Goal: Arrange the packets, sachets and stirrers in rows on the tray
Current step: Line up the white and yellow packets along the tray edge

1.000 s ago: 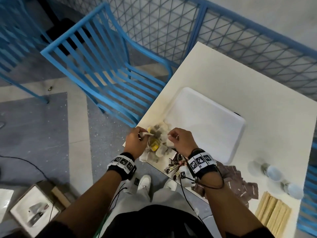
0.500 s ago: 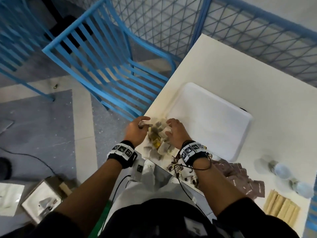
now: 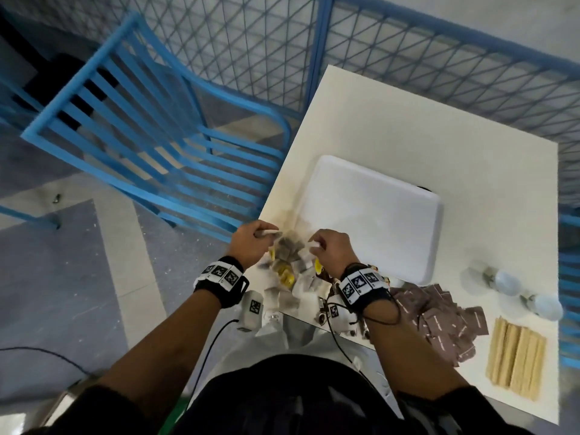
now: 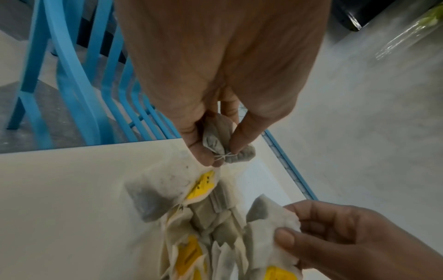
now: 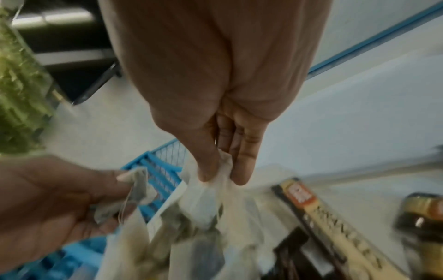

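A pile of tea bags (image 3: 288, 265) with yellow tags lies at the table's near left corner. My left hand (image 3: 266, 233) pinches a grey tea bag (image 4: 223, 144) with its string wound round it, just above the pile's far end. My right hand (image 3: 317, 244) pinches the white paper edge of another tea bag (image 5: 215, 191) that still touches the pile. The white tray (image 3: 370, 215) sits just beyond both hands with nothing on it. Brown sachets (image 3: 439, 318) lie heaped to the right, and wooden stirrers (image 3: 514, 359) lie side by side at the near right.
Two white light bulbs (image 3: 505, 282) (image 3: 547, 306) lie right of the tray. Long stick packets (image 5: 323, 208) lie under my right wrist. A blue chair (image 3: 175, 158) stands left of the table and a blue mesh fence (image 3: 408, 64) runs behind it.
Both hands have moved a little farther from my body, to the pile's far end by the tray. The left still holds its tea bag; the right now pinches another.
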{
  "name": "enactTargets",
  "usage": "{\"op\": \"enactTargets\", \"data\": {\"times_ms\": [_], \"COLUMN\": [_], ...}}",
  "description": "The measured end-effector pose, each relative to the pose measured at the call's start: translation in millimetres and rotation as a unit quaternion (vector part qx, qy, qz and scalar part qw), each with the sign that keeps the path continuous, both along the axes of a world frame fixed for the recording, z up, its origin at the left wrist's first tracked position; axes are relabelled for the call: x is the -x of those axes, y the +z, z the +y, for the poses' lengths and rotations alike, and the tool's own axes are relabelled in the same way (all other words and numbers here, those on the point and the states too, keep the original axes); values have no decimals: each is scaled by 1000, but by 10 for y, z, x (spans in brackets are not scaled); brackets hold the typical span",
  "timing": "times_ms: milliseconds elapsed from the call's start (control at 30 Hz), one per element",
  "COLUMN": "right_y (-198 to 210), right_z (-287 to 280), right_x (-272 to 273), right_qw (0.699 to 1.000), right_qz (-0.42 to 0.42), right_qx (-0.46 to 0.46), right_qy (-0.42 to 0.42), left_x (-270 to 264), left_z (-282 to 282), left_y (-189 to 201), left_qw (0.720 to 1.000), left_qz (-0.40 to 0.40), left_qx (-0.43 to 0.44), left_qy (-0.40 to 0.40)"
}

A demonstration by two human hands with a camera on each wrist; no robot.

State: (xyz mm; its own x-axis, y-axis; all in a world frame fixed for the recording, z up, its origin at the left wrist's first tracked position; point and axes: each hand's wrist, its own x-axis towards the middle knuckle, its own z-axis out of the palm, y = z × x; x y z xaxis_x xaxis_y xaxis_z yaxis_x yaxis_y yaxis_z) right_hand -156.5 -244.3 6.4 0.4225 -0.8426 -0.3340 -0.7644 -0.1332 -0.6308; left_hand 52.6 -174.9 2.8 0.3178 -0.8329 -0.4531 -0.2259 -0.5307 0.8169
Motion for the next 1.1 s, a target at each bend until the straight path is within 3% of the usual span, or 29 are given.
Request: {"op": "enactTargets", "data": {"times_ms": [167,267,400,533,667,700,767,833,1000,1100], "right_y": [237,416,615,629,599,593,589,607,571,454], "right_z": [-114,-159,-223,-276,-276,-265,-243,-233,-204,-120], "right_x": [231,285,198,-35,-199,-225,-251,-233,-42,-85], "right_qw": [998,998,993,996,998,998,998,997,981,991], "right_qz": [-34,-52,-92,-69,-18,-19,-40,-70,-157,-89], "right_qx": [-5,-31,-59,-19,17,13,4,-14,-108,-100], "right_qy": [-54,-15,37,55,52,53,47,41,-30,9], "left_x": [74,138,329,392,318,294,269,244,163,158], "left_z": [-203,-260,-302,-257,-156,-138,-106,-100,-152,-217], "left_y": [80,81,138,133,233,238,232,200,261,430], "left_qw": [999,997,981,937,858,860,903,921,913,901], "left_qz": [29,71,193,343,505,505,428,387,406,433], "left_qx": [28,27,-5,-55,-71,-61,-30,-7,3,12], "left_qy": [-18,-17,4,45,61,48,29,46,37,33]}}
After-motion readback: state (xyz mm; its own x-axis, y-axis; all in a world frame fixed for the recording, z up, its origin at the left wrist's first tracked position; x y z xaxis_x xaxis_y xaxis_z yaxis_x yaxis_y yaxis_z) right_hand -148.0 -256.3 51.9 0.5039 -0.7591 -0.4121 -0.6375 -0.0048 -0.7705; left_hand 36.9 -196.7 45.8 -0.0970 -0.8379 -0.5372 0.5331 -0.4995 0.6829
